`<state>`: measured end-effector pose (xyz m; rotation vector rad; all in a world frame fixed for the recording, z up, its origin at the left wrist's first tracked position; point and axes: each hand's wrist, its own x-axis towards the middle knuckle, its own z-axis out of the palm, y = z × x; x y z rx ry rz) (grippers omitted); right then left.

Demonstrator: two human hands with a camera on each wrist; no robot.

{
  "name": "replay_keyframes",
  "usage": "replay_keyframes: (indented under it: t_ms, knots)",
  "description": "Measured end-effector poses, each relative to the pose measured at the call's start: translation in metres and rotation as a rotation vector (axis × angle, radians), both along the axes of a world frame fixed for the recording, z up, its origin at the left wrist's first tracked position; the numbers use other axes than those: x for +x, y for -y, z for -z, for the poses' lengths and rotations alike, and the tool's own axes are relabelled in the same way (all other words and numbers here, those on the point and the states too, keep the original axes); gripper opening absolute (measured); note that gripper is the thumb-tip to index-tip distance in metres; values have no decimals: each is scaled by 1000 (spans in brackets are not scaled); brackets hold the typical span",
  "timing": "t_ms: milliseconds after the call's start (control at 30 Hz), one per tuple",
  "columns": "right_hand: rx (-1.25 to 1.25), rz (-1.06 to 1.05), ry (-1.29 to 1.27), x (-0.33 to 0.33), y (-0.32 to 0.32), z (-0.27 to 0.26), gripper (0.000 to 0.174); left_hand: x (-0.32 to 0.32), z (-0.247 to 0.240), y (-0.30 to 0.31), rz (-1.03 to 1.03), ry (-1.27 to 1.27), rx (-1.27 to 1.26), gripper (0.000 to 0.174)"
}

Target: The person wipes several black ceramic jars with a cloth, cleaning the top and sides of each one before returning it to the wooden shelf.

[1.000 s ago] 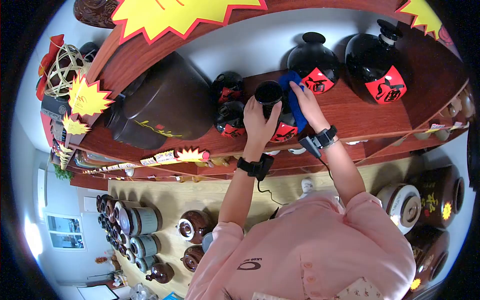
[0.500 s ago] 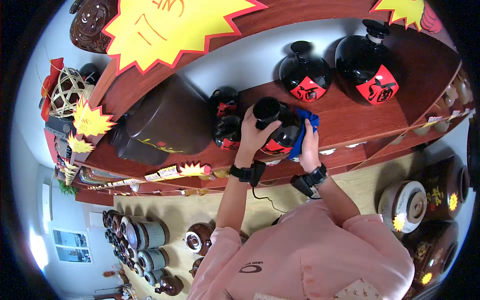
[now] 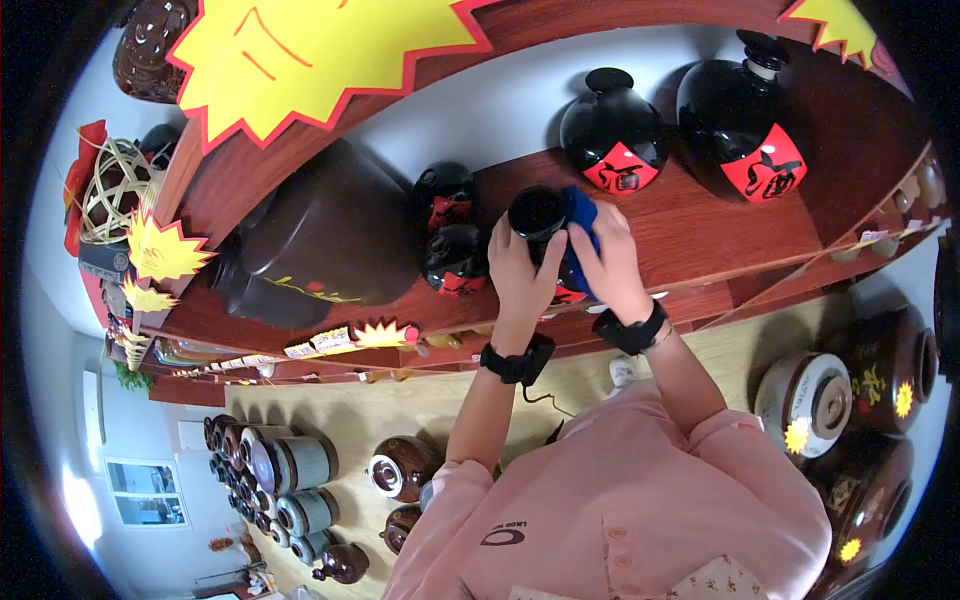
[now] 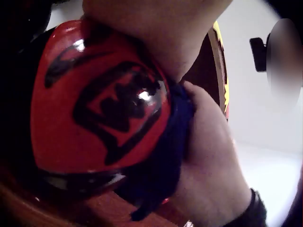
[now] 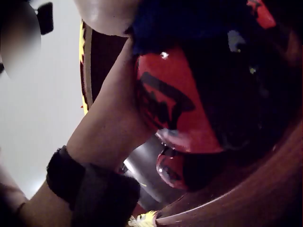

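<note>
A round black liquor jar (image 3: 566, 277) with a red label (image 4: 109, 106) stands at the front of the wooden shelf (image 3: 720, 240). My left hand (image 3: 520, 268) grips it at the shoulder, thumb and fingers around the base of its dark flared top (image 3: 537, 210). On the jar's other side, my right hand (image 3: 615, 262) holds a blue cloth (image 3: 582, 212) against the neck and shoulder. Thumbs of both hands come close together at the front. In the left wrist view the cloth hangs down beside the label, between the jar and the right hand.
Two small black jars (image 3: 452, 258) stand close left, beside a large dark brown vat (image 3: 330, 235). Two bigger black jars (image 3: 612, 140) (image 3: 745, 130) are behind to the right. Yellow price signs (image 3: 300, 70) hang above. Ceramic pots (image 3: 290, 460) fill the floor behind.
The right hand and cloth went from the jar's upper side down along its belly, then back up to the neck. The left hand kept its grip while the jar tipped slightly and came back.
</note>
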<state>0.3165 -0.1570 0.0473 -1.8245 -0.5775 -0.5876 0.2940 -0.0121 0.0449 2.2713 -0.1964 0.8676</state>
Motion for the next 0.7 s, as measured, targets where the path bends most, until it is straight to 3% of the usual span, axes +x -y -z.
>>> replay_keyframes:
  t_ms: [133, 233, 400, 500, 700]
  knots:
    - [230, -84, -187, 26, 0, 8, 24, 0, -3, 2, 13, 30, -31, 51]
    - [412, -223, -617, 32, 8, 12, 27, 0, -5, 3, 11, 30, -41, 53]
    - [965, -385, -928, 35, 9, 39, 46, -1, -4, 3, -20, 81, 13, 56]
    - [1097, -494, -1019, 24, 8, 49, 48, -1, -1, 1, 11, 58, -13, 57]
    - [1118, -356, -931, -5, 4, 39, 50, -7, -14, -6, 93, 52, -2, 48]
